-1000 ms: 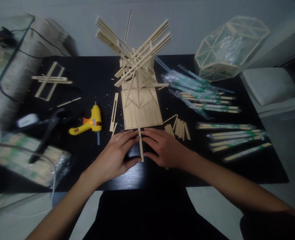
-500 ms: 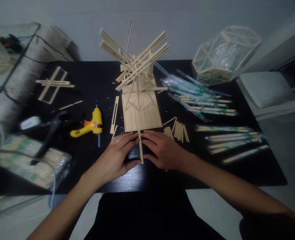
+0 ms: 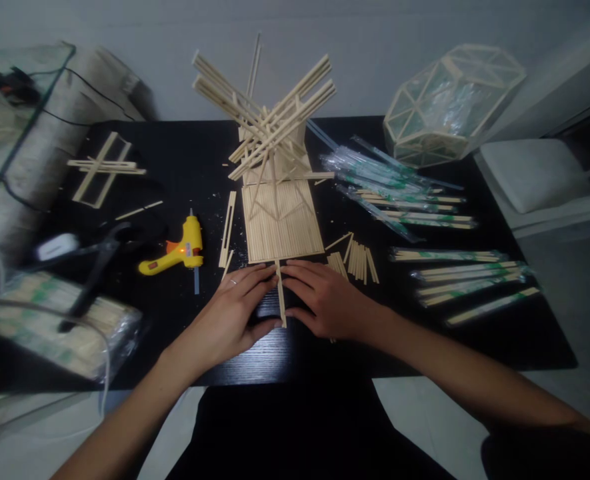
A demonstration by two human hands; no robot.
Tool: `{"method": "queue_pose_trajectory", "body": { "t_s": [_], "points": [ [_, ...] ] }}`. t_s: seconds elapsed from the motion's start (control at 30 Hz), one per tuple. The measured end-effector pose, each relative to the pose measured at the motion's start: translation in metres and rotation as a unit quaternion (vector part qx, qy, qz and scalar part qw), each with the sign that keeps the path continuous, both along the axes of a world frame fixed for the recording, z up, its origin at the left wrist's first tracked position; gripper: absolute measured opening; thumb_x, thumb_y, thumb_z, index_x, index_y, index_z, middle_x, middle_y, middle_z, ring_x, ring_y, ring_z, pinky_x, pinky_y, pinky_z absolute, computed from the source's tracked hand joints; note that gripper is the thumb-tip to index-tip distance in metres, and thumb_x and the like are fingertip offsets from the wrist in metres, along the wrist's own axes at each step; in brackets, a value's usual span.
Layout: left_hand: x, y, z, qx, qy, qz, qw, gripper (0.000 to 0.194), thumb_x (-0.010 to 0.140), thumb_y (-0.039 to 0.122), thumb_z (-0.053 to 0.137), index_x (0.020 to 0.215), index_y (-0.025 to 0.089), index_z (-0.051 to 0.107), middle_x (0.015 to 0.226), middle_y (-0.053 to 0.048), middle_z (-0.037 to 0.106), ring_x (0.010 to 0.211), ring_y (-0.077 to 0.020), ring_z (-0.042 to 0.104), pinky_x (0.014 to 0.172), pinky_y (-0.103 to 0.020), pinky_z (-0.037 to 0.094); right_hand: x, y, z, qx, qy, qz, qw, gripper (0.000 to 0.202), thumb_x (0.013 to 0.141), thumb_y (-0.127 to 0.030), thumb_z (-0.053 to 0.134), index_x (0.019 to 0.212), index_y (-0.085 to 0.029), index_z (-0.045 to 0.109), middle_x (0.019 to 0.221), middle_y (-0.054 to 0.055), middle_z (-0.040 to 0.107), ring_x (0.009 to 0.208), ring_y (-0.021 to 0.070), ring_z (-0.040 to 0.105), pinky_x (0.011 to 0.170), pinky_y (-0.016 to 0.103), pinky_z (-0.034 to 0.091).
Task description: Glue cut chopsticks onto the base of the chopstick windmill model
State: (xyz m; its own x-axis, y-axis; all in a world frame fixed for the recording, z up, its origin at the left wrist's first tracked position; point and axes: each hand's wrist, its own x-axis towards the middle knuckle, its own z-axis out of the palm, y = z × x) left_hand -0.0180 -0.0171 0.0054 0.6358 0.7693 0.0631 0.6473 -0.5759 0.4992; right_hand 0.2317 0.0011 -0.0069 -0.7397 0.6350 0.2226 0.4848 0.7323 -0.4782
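A narrow strip of wooden sticks (image 3: 281,297) lies on the black table, its far end at the front edge of a flat stick base (image 3: 285,233). My left hand (image 3: 242,303) presses its fingertips and thumb against the strip's left side. From the right, my right hand (image 3: 322,300) does the same, so the strip is held between both hands. On the base stands a windmill-like model with crossed stick blades (image 3: 269,127). Short cut sticks (image 3: 359,262) lie just beyond my right hand.
Left of the model lies a yellow glue gun (image 3: 177,250) with its orange light lit. Farther left are pliers (image 3: 99,263), a crossed stick frame (image 3: 105,167) and a bagged stick bundle (image 3: 69,327). Wrapped chopsticks (image 3: 469,277) and a faceted glass-like polyhedron (image 3: 455,107) are at the right.
Both hands keep the same hold on the strip. The view has shifted very slightly; nothing else visibly moves.
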Motion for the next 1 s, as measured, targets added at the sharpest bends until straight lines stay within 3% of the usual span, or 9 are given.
{"method": "queue_pose_trajectory", "body": {
  "t_s": [0.2, 1.0],
  "points": [
    [0.0003, -0.0002, -0.0005, -0.003, -0.002, 0.001, 1.0, 0.056, 0.094, 0.04, 0.074, 0.142, 0.014, 0.06, 0.153, -0.017, 0.057, 0.144, -0.0348, 0.052, 0.119, -0.059, 0.046, 0.0002, 0.0002, -0.0004, 0.02, 0.006, 0.005, 1.0, 0.044, 0.098, -0.03, 0.068, 0.13, 0.0, 0.066, 0.137, 0.026, 0.066, 0.136, 0.0369, 0.058, 0.115, 0.055, 0.052],
    [0.0044, -0.0034, -0.0007, -0.012, -0.003, 0.016, 1.0, 0.057, 0.096, 0.036, 0.073, 0.147, 0.017, 0.056, 0.155, -0.018, 0.055, 0.147, -0.0362, 0.05, 0.119, -0.061, 0.047, -0.0007, -0.0012, -0.0012, 0.002, 0.007, -0.007, 1.0, 0.043, 0.097, -0.029, 0.068, 0.133, -0.005, 0.066, 0.14, 0.024, 0.065, 0.138, 0.0355, 0.057, 0.115, 0.056, 0.052]
  ]
}}
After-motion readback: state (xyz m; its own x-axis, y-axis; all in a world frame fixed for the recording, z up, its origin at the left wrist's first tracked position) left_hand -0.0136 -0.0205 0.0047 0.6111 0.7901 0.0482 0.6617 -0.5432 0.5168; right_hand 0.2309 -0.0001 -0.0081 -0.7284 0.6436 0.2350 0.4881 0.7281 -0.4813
